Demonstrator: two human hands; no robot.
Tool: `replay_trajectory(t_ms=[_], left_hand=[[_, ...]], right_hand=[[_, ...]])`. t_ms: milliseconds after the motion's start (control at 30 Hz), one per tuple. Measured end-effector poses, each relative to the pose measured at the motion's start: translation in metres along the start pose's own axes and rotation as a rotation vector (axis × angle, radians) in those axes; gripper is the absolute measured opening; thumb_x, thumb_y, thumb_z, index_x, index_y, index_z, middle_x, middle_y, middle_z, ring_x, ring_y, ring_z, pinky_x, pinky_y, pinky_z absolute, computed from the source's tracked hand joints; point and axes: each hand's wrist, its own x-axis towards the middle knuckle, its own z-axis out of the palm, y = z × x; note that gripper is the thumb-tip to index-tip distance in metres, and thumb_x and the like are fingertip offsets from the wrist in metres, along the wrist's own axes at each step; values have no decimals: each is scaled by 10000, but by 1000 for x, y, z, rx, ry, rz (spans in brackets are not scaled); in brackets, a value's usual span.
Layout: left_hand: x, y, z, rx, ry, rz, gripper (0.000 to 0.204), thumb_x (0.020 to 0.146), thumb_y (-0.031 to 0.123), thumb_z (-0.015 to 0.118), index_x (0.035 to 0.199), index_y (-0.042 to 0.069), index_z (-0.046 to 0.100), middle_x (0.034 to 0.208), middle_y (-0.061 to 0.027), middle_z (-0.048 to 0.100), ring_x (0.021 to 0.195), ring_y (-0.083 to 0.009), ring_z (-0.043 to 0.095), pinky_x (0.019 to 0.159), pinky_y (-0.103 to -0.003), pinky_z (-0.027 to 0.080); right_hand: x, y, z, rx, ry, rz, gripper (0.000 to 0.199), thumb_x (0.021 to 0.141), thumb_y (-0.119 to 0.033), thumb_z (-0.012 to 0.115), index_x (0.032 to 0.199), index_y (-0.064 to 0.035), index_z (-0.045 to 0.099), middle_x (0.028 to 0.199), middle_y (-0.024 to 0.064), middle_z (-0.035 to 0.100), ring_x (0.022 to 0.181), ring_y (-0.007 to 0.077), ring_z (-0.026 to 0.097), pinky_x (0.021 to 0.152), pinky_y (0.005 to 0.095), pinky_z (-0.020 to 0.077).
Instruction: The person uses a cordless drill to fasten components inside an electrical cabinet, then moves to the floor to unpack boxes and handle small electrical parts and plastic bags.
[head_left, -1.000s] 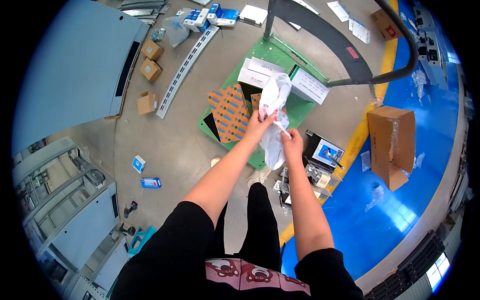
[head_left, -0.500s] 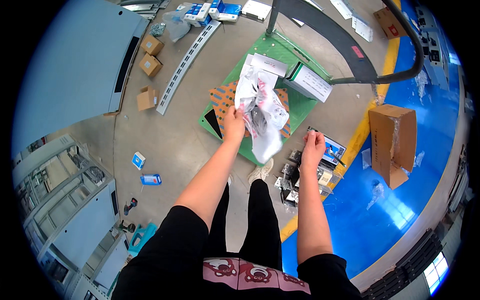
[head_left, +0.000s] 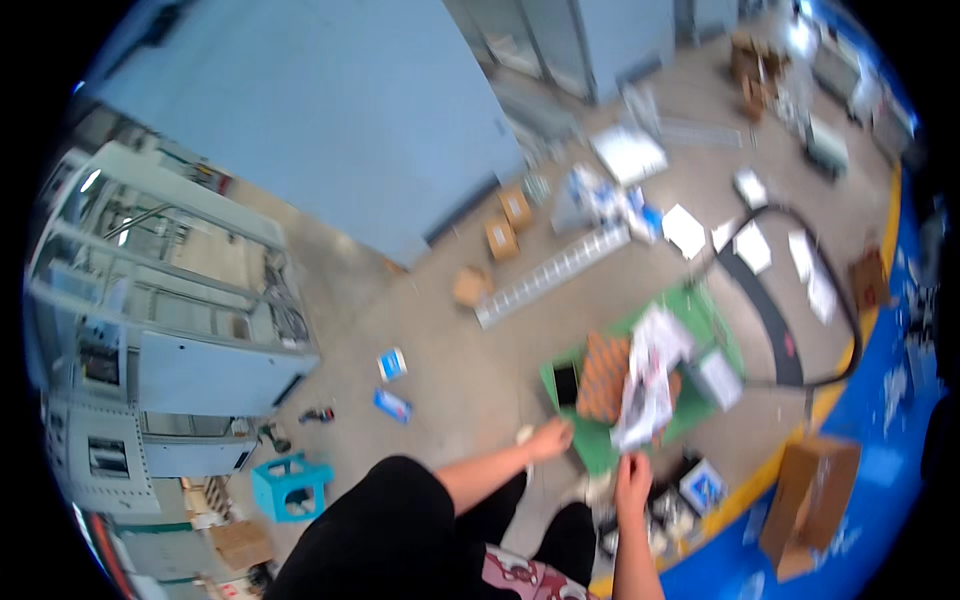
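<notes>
A crumpled white plastic bag [head_left: 648,385] with pink print lies on the green platform cart [head_left: 600,450], over an orange patterned piece [head_left: 603,375]. My left hand [head_left: 551,440] is off the bag, near the cart's left edge. Motion smears its fingers. Just below the bag's near end, my right hand [head_left: 633,484] has thumb and fingers pinched together. Whatever it may hold is too small and blurred to name. A white box [head_left: 718,380] stands on the cart right of the bag, and a black flat piece [head_left: 566,383] lies at its left.
The cart's curved dark handle [head_left: 765,315] rises at the far right. A slotted metal rail [head_left: 555,275] and small cartons [head_left: 501,238] lie farther off. An open carton [head_left: 812,505] sits on the blue floor. At left are a teal stool [head_left: 291,487] and a drill [head_left: 318,414].
My left hand has let go of the white bag and drawn back left. The view has swung left, bringing the stool and more of the cabinets into sight, and is blurred.
</notes>
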Motion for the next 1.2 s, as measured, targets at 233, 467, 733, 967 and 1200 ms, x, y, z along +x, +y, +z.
replay_trajectory(t_ms=[233, 467, 733, 967, 1200], left_hand=[[-116, 22, -163, 80, 6, -402, 302, 898, 287, 585, 1083, 62, 661, 1049, -161, 690, 967, -323, 658, 861, -424, 518], [-232, -13, -195, -106, 352, -626, 347, 914, 262, 617, 1137, -4, 635, 970, -130, 709, 829, -217, 688, 764, -367, 540], [-241, -107, -185, -225, 107, -684, 355, 911, 303, 619, 1125, 21, 653, 989, -131, 709, 819, -226, 685, 769, -377, 539], [-224, -195, -267, -270, 241, -418, 358, 909, 320, 617, 1127, 40, 659, 1004, -132, 710, 853, -238, 683, 782, -387, 538], [-231, -152, -400, 10, 273, -418, 346, 881, 304, 620, 1129, 66, 659, 1050, -141, 705, 980, -292, 672, 852, -396, 529]], right_hand=[[25, -52, -16, -86, -242, -371, 318, 848, -150, 619, 1131, -6, 619, 1006, 148, 681, 865, 326, 613, 779, 422, 496], [69, -173, -7, -50, -315, -643, 151, 855, -143, 634, 894, 0, 656, 791, 184, 654, 736, 325, 652, 695, 396, 515], [45, -262, 46, -89, -416, -552, 175, 870, -210, 646, 926, -50, 688, 811, 150, 683, 733, 278, 666, 683, 361, 521], [61, -330, 169, -87, -465, -692, 171, 885, -202, 649, 927, -37, 669, 775, 138, 665, 705, 269, 643, 662, 357, 510], [59, -363, 237, -149, -443, -636, 175, 899, -197, 648, 966, -37, 666, 795, 138, 662, 726, 245, 637, 664, 352, 508]])
